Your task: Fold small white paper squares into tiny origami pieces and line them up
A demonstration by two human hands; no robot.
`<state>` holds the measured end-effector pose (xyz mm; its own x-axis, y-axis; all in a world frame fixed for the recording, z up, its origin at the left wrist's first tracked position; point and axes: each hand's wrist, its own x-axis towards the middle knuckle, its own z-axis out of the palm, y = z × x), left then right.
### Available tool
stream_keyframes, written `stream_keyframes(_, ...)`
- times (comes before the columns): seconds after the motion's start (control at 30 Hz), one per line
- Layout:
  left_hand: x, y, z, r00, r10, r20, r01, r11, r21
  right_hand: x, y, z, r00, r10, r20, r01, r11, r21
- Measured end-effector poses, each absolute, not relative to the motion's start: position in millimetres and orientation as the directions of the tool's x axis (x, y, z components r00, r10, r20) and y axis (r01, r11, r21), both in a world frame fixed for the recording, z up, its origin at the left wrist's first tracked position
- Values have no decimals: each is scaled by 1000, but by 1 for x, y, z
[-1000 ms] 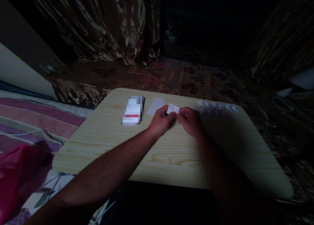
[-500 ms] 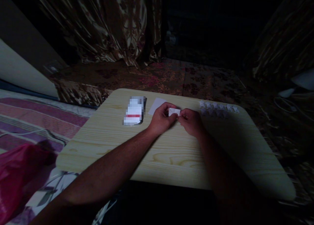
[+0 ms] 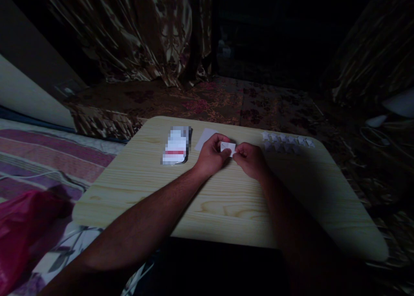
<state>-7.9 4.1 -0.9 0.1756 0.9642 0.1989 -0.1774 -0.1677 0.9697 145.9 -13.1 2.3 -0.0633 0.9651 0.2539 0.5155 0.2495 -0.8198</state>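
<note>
Head view: the left hand (image 3: 209, 157) and right hand (image 3: 251, 160) pinch a folded white paper (image 3: 230, 146) between them.

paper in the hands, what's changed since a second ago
The paper sits slightly nearer the person and shows fewer crease lines. The left hand, arched higher, covers more of the sheet. It and the right hand keep hold of the paper; the sheet, folded pieces and pixelated item stayed put.

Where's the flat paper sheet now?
Head view: the flat sheet lies on the table, just right of the pixelated object, partly hidden by the left hand.
</note>
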Motion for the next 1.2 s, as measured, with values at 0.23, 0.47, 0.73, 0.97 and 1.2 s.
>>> stream_keyframes(0.23,-7,4,0,149,974,168,-215,-134,967,145,-15,5,-70,969,239,507,240,-827)
stream_keyframes(0.47,-9,6,-1,144,977,154,-222,-120,968,146,-15,4,-68,970,234,508,235,-829)
stream_keyframes(0.73,-7,5,-5,175,968,179,-206,-142,968,146,-15,5,-76,966,246,505,251,-826)
stream_keyframes(0.97,-8,4,-6,206,947,248,-56,-241,969,147,-14,6,-90,958,273,557,276,-783)
stream_keyframes(1.2,-10,7,-8,219,928,302,46,-319,947,148,-12,2,-88,965,245,545,253,-800)
